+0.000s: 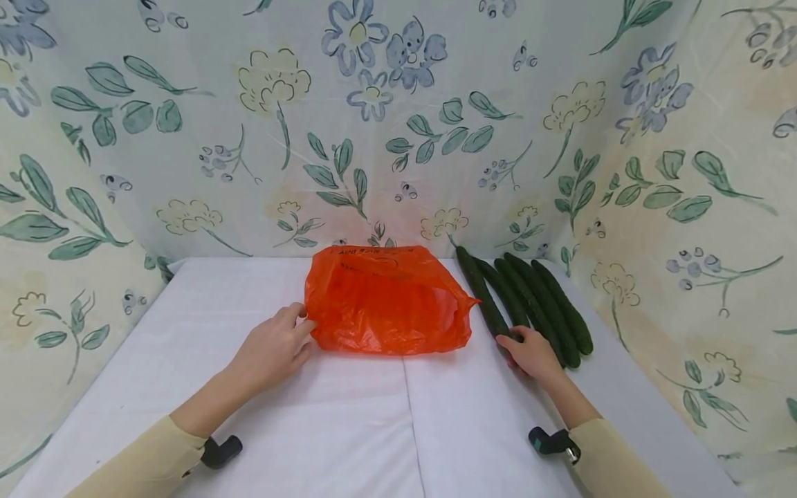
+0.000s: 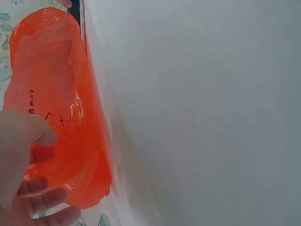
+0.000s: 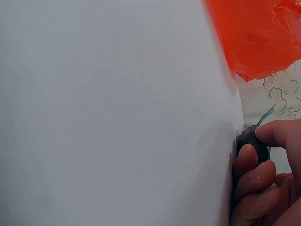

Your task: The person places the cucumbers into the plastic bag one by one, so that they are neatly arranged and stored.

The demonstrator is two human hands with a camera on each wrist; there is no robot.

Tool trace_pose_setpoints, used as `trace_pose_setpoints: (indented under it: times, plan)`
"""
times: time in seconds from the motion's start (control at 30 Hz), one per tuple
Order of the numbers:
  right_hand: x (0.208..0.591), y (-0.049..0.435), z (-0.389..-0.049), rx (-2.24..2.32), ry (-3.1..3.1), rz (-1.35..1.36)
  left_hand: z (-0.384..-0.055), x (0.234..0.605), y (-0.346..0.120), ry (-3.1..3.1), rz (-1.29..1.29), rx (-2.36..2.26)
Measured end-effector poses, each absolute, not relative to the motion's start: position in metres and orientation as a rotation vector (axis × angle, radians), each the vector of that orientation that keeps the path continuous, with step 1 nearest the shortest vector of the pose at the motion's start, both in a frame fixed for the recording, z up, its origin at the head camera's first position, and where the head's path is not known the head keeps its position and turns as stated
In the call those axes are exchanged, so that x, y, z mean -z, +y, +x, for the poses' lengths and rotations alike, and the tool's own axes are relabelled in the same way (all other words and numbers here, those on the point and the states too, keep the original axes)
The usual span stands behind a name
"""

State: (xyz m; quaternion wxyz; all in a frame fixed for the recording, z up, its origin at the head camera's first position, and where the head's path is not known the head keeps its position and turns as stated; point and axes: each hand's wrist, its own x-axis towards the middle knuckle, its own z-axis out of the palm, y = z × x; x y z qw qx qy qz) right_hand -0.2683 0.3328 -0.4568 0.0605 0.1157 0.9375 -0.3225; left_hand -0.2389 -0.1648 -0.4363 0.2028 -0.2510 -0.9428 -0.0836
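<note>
The left hand was at the red bag, the right hand gripped a cucumber

At the left side of my head view, I saw the left arm come out of a pale yellow sleeve, with a black device at the wrist. The left hand was at the left edge of the bag. Its lower fingers were apart and loosely bent, but I could not tell whether the thumb and the forefinger pinched the thin film.

The bag was in the middle, spread on the white cloth near its far edge. It was shiny and partly transparent, and it carried dark printing which I could not read well. Behind it a fabric with flowers hung.

To the right of the bag, and just beside its corner, was the held cucumber. I saw the right hand grasp the near end of it, with the thumb on one side and curled fingers on the other; my right wrist view showed this grip closely. Further right, four more cucumbers lay next to one another, slanting, with their near ends toward the person.
</note>
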Motion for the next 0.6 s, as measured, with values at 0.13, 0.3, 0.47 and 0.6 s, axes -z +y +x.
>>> trace_pose_setpoints:
  times: [0.13,0.3,0.47,0.6]
  plan:
    - [0.457,0.333,-0.269,0.976,2.843,0.364,-0.243,0.439,-0.166,-2.775,-0.548,0.342]
    - [0.459,0.332,-0.269,0.988,2.847,0.362,-0.252,0.443,-0.175,-2.914,-0.497,0.533]
    - [0.459,0.333,-0.269,0.993,2.837,0.341,-0.260,0.443,-0.183,-2.945,-0.621,0.727]
    - [0.458,0.334,-0.269,0.994,2.839,0.320,-0.266,0.445,-0.185,-2.950,-0.640,0.798]
